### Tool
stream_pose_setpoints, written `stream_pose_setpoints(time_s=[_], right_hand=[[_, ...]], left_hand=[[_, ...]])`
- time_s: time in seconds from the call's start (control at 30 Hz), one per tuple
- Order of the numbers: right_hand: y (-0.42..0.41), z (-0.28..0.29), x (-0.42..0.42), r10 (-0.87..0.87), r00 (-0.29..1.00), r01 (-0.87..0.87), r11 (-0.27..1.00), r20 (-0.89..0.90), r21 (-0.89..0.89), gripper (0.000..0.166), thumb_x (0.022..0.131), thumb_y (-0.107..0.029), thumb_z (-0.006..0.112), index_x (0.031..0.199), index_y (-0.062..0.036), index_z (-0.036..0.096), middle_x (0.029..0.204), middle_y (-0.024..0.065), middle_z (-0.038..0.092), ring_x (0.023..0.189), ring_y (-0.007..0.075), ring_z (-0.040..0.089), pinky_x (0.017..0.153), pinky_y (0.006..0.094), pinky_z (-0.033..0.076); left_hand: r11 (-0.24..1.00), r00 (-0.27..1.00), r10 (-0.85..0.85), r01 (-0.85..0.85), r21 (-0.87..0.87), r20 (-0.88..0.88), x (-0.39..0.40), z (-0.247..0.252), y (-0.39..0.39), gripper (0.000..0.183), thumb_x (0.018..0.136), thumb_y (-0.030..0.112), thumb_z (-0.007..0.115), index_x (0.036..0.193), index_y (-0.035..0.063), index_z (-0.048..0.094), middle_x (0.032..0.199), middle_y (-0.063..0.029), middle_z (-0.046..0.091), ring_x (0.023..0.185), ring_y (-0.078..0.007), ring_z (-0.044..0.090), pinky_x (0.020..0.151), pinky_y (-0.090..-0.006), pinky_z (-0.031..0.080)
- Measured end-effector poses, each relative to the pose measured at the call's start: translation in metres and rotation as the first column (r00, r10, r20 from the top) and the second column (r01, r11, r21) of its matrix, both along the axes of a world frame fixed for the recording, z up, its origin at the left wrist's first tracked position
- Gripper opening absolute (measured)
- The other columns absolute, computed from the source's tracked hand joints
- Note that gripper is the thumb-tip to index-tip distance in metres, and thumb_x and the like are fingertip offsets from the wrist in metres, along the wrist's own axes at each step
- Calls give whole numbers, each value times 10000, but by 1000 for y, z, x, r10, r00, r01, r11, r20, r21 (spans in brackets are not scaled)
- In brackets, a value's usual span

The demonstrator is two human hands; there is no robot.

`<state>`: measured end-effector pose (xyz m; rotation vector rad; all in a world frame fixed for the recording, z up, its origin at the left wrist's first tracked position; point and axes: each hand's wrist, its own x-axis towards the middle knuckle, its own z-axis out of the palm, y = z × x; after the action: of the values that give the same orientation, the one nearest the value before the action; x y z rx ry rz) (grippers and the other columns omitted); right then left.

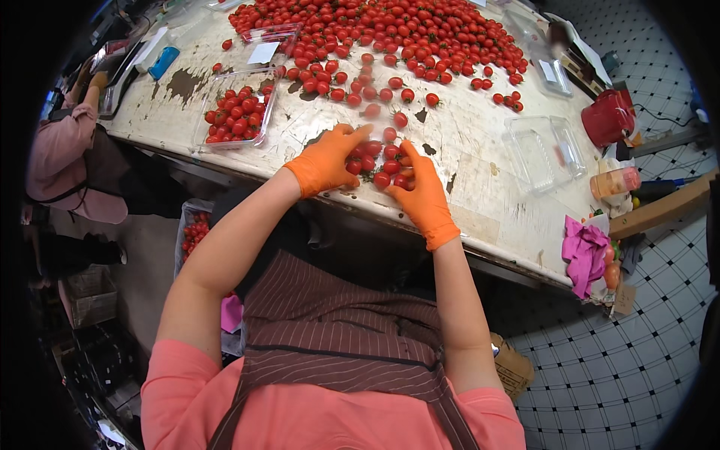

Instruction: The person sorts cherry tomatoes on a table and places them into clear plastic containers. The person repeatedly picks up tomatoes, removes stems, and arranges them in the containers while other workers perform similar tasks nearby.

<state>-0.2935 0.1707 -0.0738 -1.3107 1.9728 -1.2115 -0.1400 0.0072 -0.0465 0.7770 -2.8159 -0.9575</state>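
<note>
My left hand [326, 160], in an orange glove, curves around the left side of a small cluster of red cherry tomatoes [368, 163] near the table's front edge. Opposite it, my right hand [426, 197], also gloved in orange, has its bent fingers against the right side of the cluster. The fingers of both hands are apart. The tomatoes lie between them on the worn white tabletop [478, 135]. More loose tomatoes trail back to a large pile of cherry tomatoes [394, 34]. To the left, a clear plastic clamshell container [233, 144] holds many tomatoes.
An open clear clamshell [534, 154] lies at the right, near a red container [607, 118] and a pink-lidded jar [613, 183]. Crumpled pink paper [585, 256] sits at the right corner. A co-worker's pink sleeve [64, 140] shows at left. Below stands a tomato-filled crate [181, 225].
</note>
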Motion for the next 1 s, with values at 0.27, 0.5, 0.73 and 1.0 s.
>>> stream_pose_setpoints(time_s=[0.27, 0.5, 0.73, 1.0], right_hand=[[-18, 41, 38, -31, 998, 4, 895, -54, -447, 847, 721, 93, 718, 1477, -101, 391, 1165, 112, 555, 939, 213, 609, 795, 311, 535], [-25, 59, 5, 9, 997, -41, 911, -78, -411, 722, 726, -91, 811, 1379, -68, 502, 1292, 132, 538, 1141, 308, 536, 1003, 380, 450], [0, 10, -47, 24, 924, 11, 996, -381, 89, 914, 633, -276, 877, 1414, -72, 448, 1329, 182, 501, 1220, 348, 471, 1020, 406, 432], [-29, 24, -20, 193, 914, -94, 956, -358, 276, 995, 568, -240, 888, 1429, -107, 407, 1311, 208, 468, 1192, 373, 479, 992, 408, 468]], left_hand=[[692, 949, 225, 4, 722, -221, 10, 44, 20, 382, 908, 180, 693, 1221, -17, 597, 1004, -61, 668, 848, -115, 599, 753, -250, 499], [851, 779, 498, -354, 387, -382, 123, 82, -2, 250, 953, 127, 621, 1183, 31, 639, 916, 8, 616, 756, -63, 505, 692, -206, 429], [734, 731, 672, -679, -22, -123, 280, 21, -15, 395, 891, 81, 672, 1277, 42, 601, 1238, -53, 626, 1151, -172, 579, 926, -289, 480], [993, 994, 107, -108, 38, 11, 59, 62, 7, 851, 743, 139, 784, 1473, 70, 351, 1417, -172, 403, 1168, -275, 551, 971, -354, 470]])
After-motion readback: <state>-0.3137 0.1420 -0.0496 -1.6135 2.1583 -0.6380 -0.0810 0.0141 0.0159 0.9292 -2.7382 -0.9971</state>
